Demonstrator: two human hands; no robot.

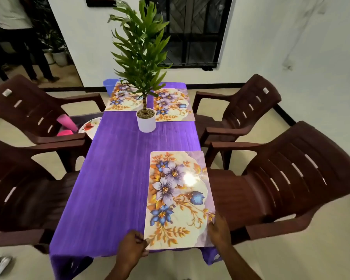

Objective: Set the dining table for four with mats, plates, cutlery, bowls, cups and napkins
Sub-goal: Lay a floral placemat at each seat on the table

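The near left corner of a floral mat (180,199) is pinched by the left hand (132,246), thumb on top and fingers curled beneath. Its near right corner is touched by the right hand (218,229); how far those fingers are curled cannot be told. The mat lies flat on the near right part of the purple tablecloth (117,178). Two more mats (123,98) (173,105) are laid at the far end, a potted plant (146,118) between them. Pink cups (66,123) and a floral plate (90,125) are seen on the far left chair (28,110).

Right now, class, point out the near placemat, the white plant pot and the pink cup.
near placemat (178,199): head view, on its flowered middle.
white plant pot (146,123): head view, on its front wall.
pink cup (66,122): head view, on its side.
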